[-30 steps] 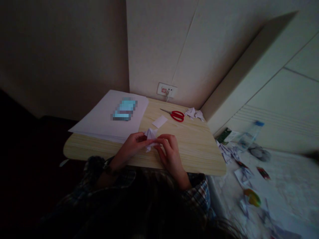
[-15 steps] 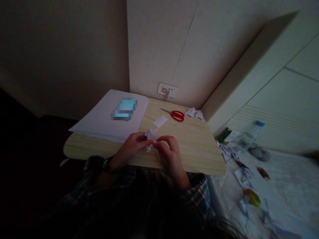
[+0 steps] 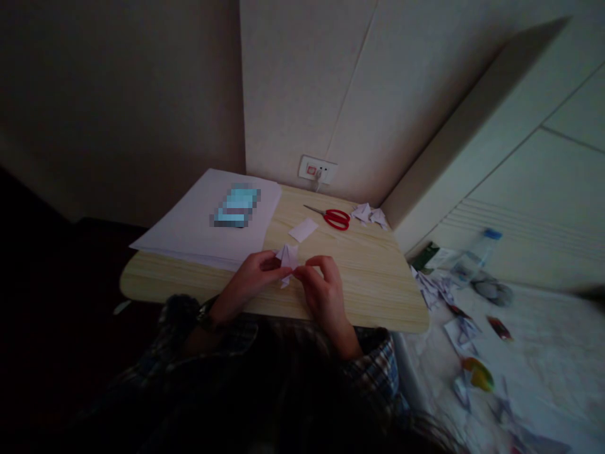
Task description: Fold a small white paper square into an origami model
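A small piece of folded white paper is held over the front of the wooden table. My left hand is closed on its left side, with the thumb across the front. At its lower right edge, my right hand pinches the paper between thumb and fingertips. Just beyond lies a small white paper rectangle. Farther back are scissors with red handles, their blades pointing left. Two folded paper pieces sit at the table's back right corner.
A stack of large white sheets covers the table's left side, with a blurred-out phone-like device on top. A wall socket with a plug is behind the table. On the right, a bed holds folded papers, wrappers and a plastic bottle.
The folded paper has turned slightly in my fingers and sits a little farther right. My right hand's fingers have shifted slightly at its edge. The things on the table stay put.
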The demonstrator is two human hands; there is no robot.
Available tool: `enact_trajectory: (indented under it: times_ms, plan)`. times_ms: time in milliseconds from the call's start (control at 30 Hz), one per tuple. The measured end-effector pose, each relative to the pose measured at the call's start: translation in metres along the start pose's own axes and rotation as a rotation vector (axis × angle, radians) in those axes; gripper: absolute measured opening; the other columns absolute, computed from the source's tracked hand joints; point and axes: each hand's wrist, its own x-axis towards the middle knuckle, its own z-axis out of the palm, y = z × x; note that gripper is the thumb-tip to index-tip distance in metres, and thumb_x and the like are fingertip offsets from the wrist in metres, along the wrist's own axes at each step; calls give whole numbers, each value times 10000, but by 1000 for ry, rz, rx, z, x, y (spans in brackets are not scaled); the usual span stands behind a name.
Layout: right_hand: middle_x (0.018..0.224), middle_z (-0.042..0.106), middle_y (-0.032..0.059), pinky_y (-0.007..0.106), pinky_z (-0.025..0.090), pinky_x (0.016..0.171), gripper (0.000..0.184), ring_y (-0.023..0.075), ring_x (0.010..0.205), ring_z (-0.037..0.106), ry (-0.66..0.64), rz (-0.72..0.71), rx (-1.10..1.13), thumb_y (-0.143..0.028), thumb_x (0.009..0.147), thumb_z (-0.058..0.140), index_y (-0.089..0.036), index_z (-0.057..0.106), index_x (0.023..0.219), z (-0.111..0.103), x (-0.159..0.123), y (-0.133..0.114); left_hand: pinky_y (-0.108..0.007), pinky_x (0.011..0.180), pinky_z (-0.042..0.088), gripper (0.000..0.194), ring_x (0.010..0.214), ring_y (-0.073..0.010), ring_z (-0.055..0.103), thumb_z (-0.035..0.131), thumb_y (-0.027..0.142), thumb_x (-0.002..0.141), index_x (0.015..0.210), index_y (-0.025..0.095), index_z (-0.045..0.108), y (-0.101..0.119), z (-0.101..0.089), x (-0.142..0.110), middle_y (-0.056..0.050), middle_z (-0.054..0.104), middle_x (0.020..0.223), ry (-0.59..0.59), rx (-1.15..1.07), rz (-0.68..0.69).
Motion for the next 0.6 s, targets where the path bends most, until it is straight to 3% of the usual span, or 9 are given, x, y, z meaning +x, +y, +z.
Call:
enact_trajectory:
  times_ms: [267,433,600]
  plan:
    - [864,566,52,319,453,717,174,190,827,521,29,-40,2,-169,898,526,-229,677,836,-1,0,-1,-309,730,515,318,775,-222,677,776,356,586,811,150,685,1,-1,-1,-26,742,777,-7,-37,-5]
    - [877,561,56,330,451,730,188,198,844,518,-2,-33,17,-152,891,521,-228,687,847,-2,0,-2,-295,705,514,322,751,-201,669,779,301,550,803,155,642,6,1,-3,-9,715,755,40,-47,-14]
    - [887,553,62,335,454,727,163,201,847,512,-17,-13,1,-167,889,534,-218,686,854,-2,2,-5,-285,642,508,462,663,-182,655,800,274,491,889,171,590,7,2,-3,42,647,635,115,0,-29]
